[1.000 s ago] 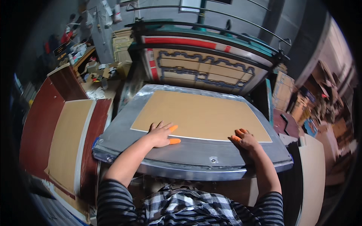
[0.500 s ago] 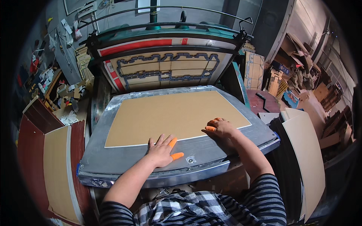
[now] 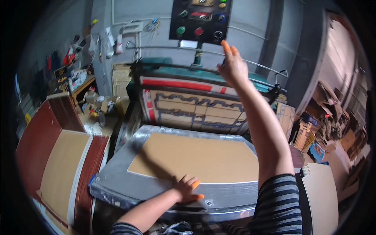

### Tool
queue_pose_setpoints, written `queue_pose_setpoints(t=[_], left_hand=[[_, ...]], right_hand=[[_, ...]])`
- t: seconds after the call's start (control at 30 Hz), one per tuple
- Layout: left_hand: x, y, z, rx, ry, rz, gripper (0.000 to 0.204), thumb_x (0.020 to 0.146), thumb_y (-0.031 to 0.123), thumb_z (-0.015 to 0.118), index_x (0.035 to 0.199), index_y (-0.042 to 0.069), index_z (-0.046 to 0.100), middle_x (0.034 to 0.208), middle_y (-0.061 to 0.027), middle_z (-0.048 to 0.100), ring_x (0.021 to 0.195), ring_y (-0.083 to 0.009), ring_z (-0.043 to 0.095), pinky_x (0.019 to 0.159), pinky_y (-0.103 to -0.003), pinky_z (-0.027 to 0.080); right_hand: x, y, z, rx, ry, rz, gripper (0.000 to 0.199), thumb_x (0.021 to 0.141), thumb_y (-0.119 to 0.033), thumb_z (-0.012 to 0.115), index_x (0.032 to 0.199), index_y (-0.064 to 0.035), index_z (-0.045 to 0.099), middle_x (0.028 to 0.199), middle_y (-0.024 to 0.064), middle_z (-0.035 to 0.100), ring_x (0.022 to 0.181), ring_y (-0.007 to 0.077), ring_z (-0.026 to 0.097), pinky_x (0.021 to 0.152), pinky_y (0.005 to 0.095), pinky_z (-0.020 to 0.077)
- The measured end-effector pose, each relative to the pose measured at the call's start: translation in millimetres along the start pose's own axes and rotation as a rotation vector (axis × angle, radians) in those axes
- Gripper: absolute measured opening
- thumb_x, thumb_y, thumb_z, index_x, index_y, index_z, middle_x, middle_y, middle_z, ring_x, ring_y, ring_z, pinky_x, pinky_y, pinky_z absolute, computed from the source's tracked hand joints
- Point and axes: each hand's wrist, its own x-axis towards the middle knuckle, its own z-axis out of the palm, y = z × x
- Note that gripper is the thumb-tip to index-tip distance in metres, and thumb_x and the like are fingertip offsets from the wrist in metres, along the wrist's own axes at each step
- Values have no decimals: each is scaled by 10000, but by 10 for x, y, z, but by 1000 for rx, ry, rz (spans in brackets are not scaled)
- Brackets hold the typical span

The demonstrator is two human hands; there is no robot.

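While left hand (image 3: 187, 188) presses cardboard sheet (image 3: 196, 161), right hand (image 3: 232, 65) nears control panel (image 3: 199, 19)

Your sleeves (image 3: 280, 203): dark with thin grey stripes | fingertips (image 3: 195, 183) on your left hand (image 3: 187, 188): orange caps | cardboard sheet (image 3: 196, 158): plain tan | press bed (image 3: 117, 184): dull silver-grey | die plate (image 3: 196, 109): tan with dark line pattern, red band above | control panel (image 3: 199, 19): black, green and red buttons | side boards (image 3: 35, 145): maroon

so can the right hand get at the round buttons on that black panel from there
Probably yes: the right hand is raised right under the black panel, fingertips near its lower buttons, and nothing lies between them.
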Motion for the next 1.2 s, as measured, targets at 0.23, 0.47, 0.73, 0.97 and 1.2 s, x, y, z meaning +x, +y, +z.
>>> queue_pose_setpoints(t=[0.23,0.47,0.73,0.97,1.2], left_hand=[[-75,224,-185,-108,85,38,866,830,732,427,1444,124,380,1530,-44,277,1430,-333,189,1050,-700,81],[-130,248,-268,-132,11,-6,841,846,707,429,1440,114,385,1544,-56,258,1425,-328,191,1050,-694,83],[41,311,-498,-48,-47,38,750,873,625,474,1445,150,373,1543,-75,249,1424,-326,208,1020,-715,162],[1726,-904,-1225,-649,-303,72,497,949,475,517,1317,146,569,1393,-55,507,1265,-233,447,1077,-314,304],[1715,-759,-2868,127,1298,183,442,869,289,647,1245,66,579,1280,-135,573,1251,-366,467,1044,-449,352]], right_hand=[[615,310,58,-232,-97,102,688,833,-199,578,1438,-391,312,1321,155,516,1130,354,592,869,493,490],[802,114,100,-365,-144,47,615,820,-193,605,1402,-236,410,1060,147,659,940,318,665,725,443,541],[294,573,-308,-5,99,-125,726,842,-300,706,1463,-222,339,1083,170,667,864,283,697,716,391,576],[-1443,801,-1532,254,45,-282,655,830,-92,710,1412,-116,408,1149,184,635,869,274,700,732,376,588],[-3821,1519,-3045,15,-71,418,593,788,-39,721,1335,-41,491,1120,177,638,939,241,668,777,356,543]])
